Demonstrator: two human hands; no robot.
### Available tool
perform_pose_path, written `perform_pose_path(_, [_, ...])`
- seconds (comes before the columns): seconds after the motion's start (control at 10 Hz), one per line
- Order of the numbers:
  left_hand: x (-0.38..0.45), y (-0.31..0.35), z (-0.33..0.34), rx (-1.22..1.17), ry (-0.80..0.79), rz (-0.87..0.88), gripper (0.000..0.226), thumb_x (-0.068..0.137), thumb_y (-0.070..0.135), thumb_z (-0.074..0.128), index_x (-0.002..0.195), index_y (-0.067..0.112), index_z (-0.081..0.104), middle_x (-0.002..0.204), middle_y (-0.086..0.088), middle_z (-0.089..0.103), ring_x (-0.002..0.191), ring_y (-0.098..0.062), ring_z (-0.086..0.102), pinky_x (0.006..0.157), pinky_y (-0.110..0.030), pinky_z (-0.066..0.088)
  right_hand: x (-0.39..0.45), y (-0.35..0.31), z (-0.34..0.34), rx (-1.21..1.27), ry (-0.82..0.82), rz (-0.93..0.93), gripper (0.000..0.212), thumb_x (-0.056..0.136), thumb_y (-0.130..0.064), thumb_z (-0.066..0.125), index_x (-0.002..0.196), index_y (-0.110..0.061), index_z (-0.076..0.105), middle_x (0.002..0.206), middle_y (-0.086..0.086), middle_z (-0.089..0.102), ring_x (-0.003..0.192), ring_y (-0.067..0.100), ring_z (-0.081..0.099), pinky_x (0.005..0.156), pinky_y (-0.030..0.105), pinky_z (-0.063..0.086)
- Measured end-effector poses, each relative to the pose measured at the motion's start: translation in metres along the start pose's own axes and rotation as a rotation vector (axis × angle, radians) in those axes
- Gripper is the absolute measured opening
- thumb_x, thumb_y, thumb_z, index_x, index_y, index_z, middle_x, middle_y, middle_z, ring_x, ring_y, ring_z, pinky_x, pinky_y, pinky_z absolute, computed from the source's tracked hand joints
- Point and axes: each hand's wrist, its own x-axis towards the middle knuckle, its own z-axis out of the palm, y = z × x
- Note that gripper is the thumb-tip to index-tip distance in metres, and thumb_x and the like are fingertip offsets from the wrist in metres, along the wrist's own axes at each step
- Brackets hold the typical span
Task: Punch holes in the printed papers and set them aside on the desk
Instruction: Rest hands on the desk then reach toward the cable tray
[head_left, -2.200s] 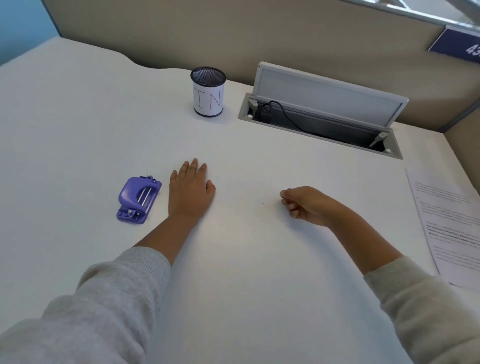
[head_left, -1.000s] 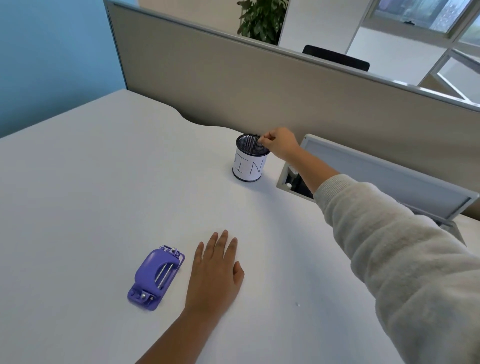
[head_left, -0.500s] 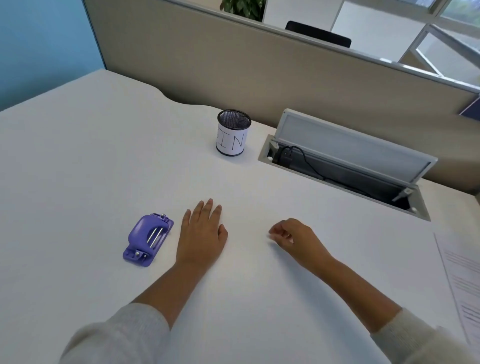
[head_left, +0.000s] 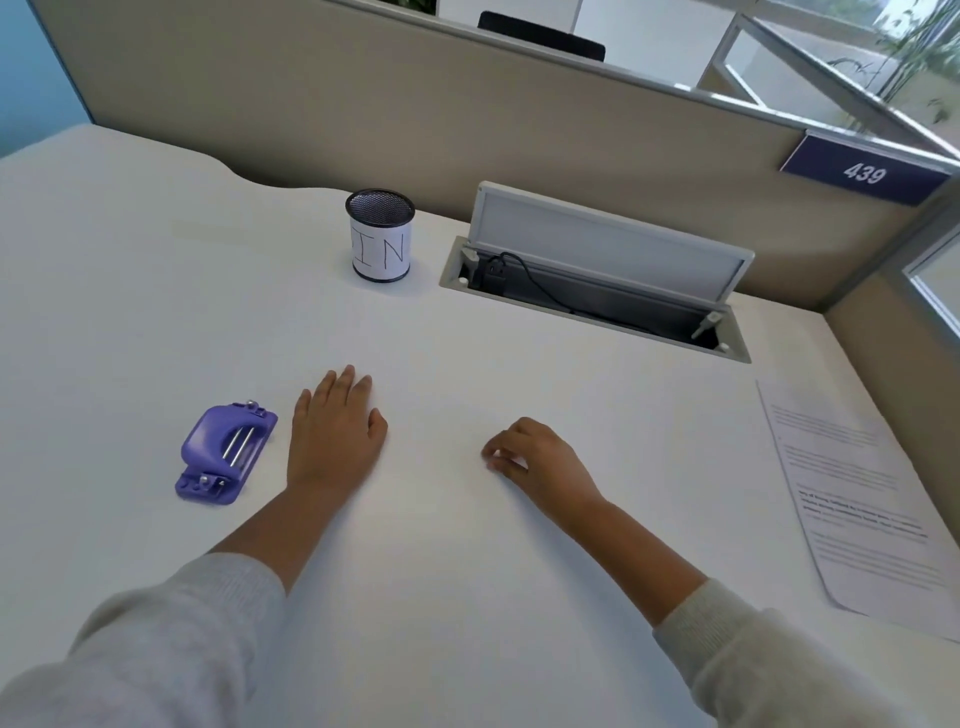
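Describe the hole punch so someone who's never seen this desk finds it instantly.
Start at the white desk and find the left hand lying flat on it. Just to that hand's left, not touching it, lies the hole punch. It is the only purple thing on the desk, small, with two metal rods across its top.

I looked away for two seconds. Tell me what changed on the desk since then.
The right hand reached out to the rim of the mesh cup, then came back to the desk, fingers curled, holding nothing visible. The left hand stayed flat beside the purple hole punch. Punch, cup and printed papers lie where they were.
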Motion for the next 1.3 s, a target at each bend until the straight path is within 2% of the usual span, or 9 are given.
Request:
perform_pose_path(0.3, [0.0, 0.0, 0.0, -0.012, -0.005, -0.002, 0.047, 0.09, 0.022, 0.039, 0.135, 0.008, 0.041, 0.148, -0.013, 0.035, 0.138, -0.029, 0.028, 0.112, -0.048, 0.019, 0.005, -0.001, -0.002, -0.025, -0.034, 0.011, 0.01, 0.089, -0.023, 0.057, 0.093, -0.019, 0.066, 0.091, -0.006, 0.052, 0.084, 0.006, 0.048, 0.074, 0.02, 0.04])
perform_pose_path(0.5, [-0.001, 0.0, 0.0, -0.031, -0.003, 0.0, 0.047, 0.09, 0.021, 0.039, 0.135, 0.009, 0.04, 0.148, -0.013, 0.034, 0.139, -0.028, 0.026, 0.113, -0.047, 0.018, 0.009, -0.005, -0.004, -0.097, -0.096, 0.001, 0.013, 0.091, -0.021, 0.052, 0.094, -0.016, 0.064, 0.099, 0.001, 0.058, 0.085, 0.008, 0.047, 0.078, 0.026, 0.046])
perform_pose_path(0.8, [-0.001, 0.0, -0.001, -0.039, 0.001, -0.001, 0.047, 0.089, 0.021, 0.04, 0.135, 0.008, 0.041, 0.148, -0.013, 0.035, 0.139, -0.029, 0.027, 0.113, -0.048, 0.018, 0.006, -0.008, 0.0, -0.17, -0.079, -0.07, 0.017, 0.095, -0.019, 0.047, 0.103, -0.015, 0.061, 0.099, 0.005, 0.058, 0.09, 0.019, 0.055, 0.069, 0.025, 0.04])
perform_pose_path(1.2, [-0.001, 0.001, -0.002, -0.025, -0.006, -0.007, 0.048, 0.09, 0.022, 0.039, 0.136, 0.009, 0.039, 0.149, -0.012, 0.033, 0.139, -0.028, 0.026, 0.113, -0.046, 0.017, 0.01, -0.014, 0.007, -0.245, -0.115, -0.012, 0.019, 0.092, -0.017, 0.042, 0.101, -0.008, 0.056, 0.101, 0.006, 0.055, 0.079, 0.013, 0.041, 0.065, 0.025, 0.035])
perform_pose_path(1.3, [-0.001, 0.001, -0.002, -0.025, -0.001, -0.005, 0.048, 0.089, 0.022, 0.039, 0.135, 0.009, 0.04, 0.148, -0.013, 0.034, 0.139, -0.028, 0.027, 0.113, -0.047, 0.018, 0.011, -0.015, 0.008, -0.242, -0.122, -0.002, 0.017, 0.09, -0.016, 0.043, 0.098, -0.008, 0.055, 0.093, 0.004, 0.051, 0.078, 0.014, 0.04, 0.064, 0.025, 0.032])
